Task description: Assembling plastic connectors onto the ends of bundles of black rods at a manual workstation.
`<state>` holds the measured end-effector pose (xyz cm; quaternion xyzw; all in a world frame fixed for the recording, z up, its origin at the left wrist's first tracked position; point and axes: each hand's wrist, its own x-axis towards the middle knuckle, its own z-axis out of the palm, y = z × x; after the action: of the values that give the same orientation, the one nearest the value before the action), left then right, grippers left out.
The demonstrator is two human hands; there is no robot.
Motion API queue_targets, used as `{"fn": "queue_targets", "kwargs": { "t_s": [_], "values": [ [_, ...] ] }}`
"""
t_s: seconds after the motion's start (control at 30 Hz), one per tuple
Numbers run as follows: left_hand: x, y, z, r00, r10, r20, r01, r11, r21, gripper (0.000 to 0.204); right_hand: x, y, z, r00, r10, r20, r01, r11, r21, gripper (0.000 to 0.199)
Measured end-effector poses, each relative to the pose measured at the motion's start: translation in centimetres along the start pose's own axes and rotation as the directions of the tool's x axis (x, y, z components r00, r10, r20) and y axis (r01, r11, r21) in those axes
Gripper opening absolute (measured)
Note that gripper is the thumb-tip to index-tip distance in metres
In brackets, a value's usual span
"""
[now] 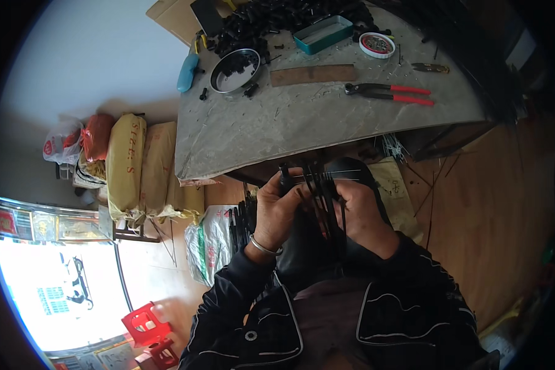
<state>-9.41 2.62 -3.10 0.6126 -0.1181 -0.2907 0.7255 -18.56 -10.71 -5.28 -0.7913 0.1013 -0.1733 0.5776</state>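
**Both hands closed on a bundle of thin black rods, just below the worktable edge**

Left hand (pixel 277 206) is curled tight around a small black cap-like piece (pixel 285 174) at the top of the bundle of black rods (pixel 322 191); a metal bangle (pixel 264 246) sits on that wrist. Right hand (pixel 359 209) is closed too, fingers wrapped over the rods from the other side. The bundle sits between the two hands, touching both, and the rods run down from the fists toward the person's lap. The hands are near each other, almost touching; exact finger grip on single rods is too dark to tell.

All places relative to the grey worktable (pixel 259 135):
- hands and bundle: just off its near edge, in front of it, lower in the picture.
- on it, far side: heap of small black parts (pixel 271 18), a round metal bowl (pixel 235 69) with a few black pieces inside, a teal tray (pixel 322 34), a small round tin with a white rim (pixel 377 45).
- on it, middle: a flat wooden strip (pixel 312 74); right of the strip, red-handled pliers (pixel 391 93).
- at its left edge: a blue-handled tool (pixel 187 71).
- left of it on the floor: stacked yellow sacks (pixel 135 163); a white woven bag (pixel 209 243) lies below its near-left corner.
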Motion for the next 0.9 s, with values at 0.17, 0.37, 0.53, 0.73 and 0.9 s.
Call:
{"fn": "queue_targets", "kwargs": {
  "t_s": [0.17, 0.37, 0.53, 0.73, 0.9],
  "values": [
    [0.1, -1.0, 0.3, 0.996, -0.037, -0.086, 0.022, 0.986, -0.164, 0.025, 0.8, -0.7, -1.2, 0.993, 0.010, 0.120, -0.003, 0.998, -0.058, 0.017],
    [0.4, -1.6, -0.1, 0.989, -0.038, 0.142, 0.075, 0.961, -0.265, 0.025, 0.7, 2.6, -1.2, 0.912, 0.217, 0.347, -0.363, 0.822, 0.440, 0.020],
    [-0.2, -2.0, 0.5, 0.995, -0.045, 0.086, 0.068, 0.956, -0.285, 0.026, 1.0, 2.1, -1.7, 0.853, 0.270, 0.447, -0.484, 0.731, 0.481, 0.025],
    [-0.4, -2.2, 0.5, 0.995, -0.038, 0.091, 0.063, 0.955, -0.289, 0.025, 0.4, 3.3, -1.4, 0.827, 0.349, 0.440, -0.536, 0.727, 0.430, 0.034],
    [-0.7, -2.5, 0.2, 0.975, -0.033, 0.219, 0.108, 0.933, -0.342, 0.021, -0.1, 4.2, -1.5, 0.719, 0.345, 0.603, -0.679, 0.533, 0.505, 0.040]
  ]
}}
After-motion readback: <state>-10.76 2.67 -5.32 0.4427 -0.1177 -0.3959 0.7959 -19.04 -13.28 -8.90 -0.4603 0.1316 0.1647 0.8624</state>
